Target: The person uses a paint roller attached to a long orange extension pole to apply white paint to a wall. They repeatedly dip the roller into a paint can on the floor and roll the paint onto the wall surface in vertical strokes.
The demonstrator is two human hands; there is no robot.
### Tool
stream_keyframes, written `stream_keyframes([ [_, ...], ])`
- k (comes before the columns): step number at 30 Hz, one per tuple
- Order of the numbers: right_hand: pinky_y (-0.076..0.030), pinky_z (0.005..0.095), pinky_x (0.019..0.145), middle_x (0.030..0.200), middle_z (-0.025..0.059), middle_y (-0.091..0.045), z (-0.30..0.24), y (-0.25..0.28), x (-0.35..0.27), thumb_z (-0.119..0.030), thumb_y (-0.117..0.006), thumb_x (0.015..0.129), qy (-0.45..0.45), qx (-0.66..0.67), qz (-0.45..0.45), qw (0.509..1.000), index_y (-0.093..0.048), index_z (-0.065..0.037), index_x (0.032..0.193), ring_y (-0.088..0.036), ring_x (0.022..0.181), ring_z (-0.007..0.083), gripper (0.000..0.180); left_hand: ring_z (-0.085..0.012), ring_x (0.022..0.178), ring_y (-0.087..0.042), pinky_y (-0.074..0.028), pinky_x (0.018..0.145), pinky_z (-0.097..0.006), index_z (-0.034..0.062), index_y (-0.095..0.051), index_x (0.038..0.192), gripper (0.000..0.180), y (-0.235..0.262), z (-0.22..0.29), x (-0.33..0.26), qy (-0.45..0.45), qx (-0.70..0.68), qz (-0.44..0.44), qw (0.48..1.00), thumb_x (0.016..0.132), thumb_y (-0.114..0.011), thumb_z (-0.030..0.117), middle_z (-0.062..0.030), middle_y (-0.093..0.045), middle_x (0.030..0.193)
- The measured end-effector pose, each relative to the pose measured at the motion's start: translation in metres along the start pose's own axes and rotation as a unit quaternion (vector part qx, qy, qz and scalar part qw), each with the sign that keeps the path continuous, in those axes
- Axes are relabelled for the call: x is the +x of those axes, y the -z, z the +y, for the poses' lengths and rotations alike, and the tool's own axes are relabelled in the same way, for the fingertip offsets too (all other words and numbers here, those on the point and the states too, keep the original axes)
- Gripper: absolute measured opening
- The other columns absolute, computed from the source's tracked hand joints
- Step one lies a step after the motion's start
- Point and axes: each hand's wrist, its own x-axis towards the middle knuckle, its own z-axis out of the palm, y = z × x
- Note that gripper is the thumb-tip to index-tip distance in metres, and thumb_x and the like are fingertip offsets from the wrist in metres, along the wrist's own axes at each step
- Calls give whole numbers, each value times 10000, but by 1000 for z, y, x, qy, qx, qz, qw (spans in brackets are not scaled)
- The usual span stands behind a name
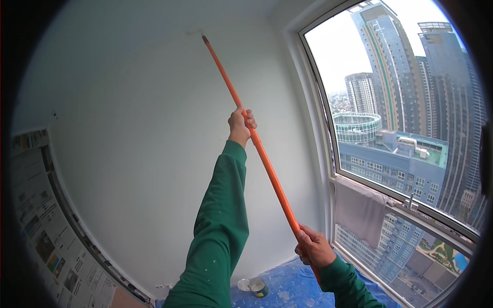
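A long orange extension pole (275, 179) slants across the view, from low on the right up to the top of the pale wall (154, 154). My left hand (240, 124) is wrapped round its middle, just above a collar, with the arm stretched upward. Lower down, my right hand (314, 247) grips the pole near its bottom end. The far tip meets the wall close to the ceiling. A pale shape at that tip blends into the wall, too faint to make out. Both my sleeves are green, with specks of paint on them.
A blue plastic sheet (287, 285) covers the floor, with an open paint can (259, 287) on it. To the right is a large window (334, 154), a grey cloth (359, 208) hanging over its lower rail. Newspaper sheets (67, 241) cover a surface at left.
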Motion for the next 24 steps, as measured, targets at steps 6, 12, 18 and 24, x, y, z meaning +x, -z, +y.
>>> stream_keyframes([
  [6,-326,207,442,644,-38,-407,41,19,-19,-238,-494,1012,-1,-8,46,999,-500,-63,1377,-426,508,66,405,-127,422,-396,-341,431,-304,96,-449,767,422,7,-16,-6,27,35,55,998,942,-540,469,0,-428,573],
  [12,-355,241,468,657,-6,-482,113,60,-101,-350,-490,999,-47,-71,101,991,-577,-84,1294,-462,566,86,407,-132,425,-401,-346,436,-303,87,-463,822,431,29,-79,-57,69,5,84,994,933,-553,494,-5,-427,576],
  [18,-314,239,462,629,-47,-467,159,96,-193,-418,-479,993,-159,-155,160,962,-613,-127,1250,-410,525,66,411,-143,430,-426,-361,437,-302,81,-472,824,484,61,-171,-158,134,-38,98,985,909,-571,547,-10,-431,566],
  [24,-317,254,490,615,-64,-463,192,122,-292,-398,-525,969,-180,-246,231,924,-680,-114,1097,-403,542,67,348,-178,433,-470,-407,440,-330,75,-483,809,513,71,-243,-264,216,-72,111,967,918,-545,572,-37,-454,563],
])
